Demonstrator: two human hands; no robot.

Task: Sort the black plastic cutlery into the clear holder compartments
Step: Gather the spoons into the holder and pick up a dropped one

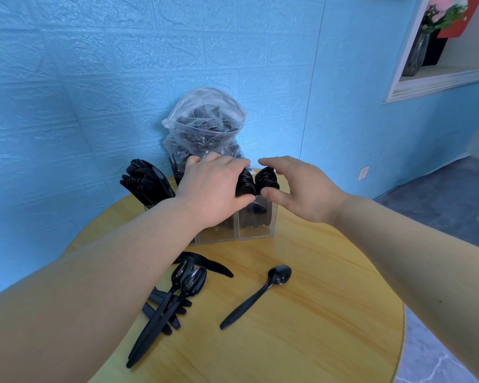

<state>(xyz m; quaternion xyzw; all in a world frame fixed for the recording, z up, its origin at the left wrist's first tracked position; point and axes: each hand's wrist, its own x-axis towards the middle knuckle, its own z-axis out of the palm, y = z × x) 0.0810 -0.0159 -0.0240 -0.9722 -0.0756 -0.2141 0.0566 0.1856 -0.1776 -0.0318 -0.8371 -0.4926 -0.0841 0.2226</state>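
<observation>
At the centre of the frame, your left hand [213, 189] lies over the middle of the clear holder [256, 230], fingers curved down over the cutlery tops and thumb tip against a bunch of spoon bowls [245, 183]; whether it truly grips them you cannot tell from here. Your right hand [296, 189] hovers just beside a second bunch of spoon bowls [267, 179] at the holder's right compartment, thumb and fingers apart and holding nothing. Black knives [147, 183] stand packed in the compartment at the left of centre. Lower in the frame, loose pieces wait on the round yellow table [315, 313]: a lone spoon [256, 295] lying right of centre, and, lower left, two spoons [174, 297] lying across a small heap of knives [163, 313], with one knife [205, 264] reaching out from under your left forearm. Behind the holder, a clear bag [205, 125] of more cutlery leans against the blue wall. These pieces look light, thin and smooth, so they will likely slide on the tabletop and flex a little; judge it best to pinch each one mid-handle, lift it clear of the heap, and lower it handle first so the bowls stand up like the rest.
</observation>
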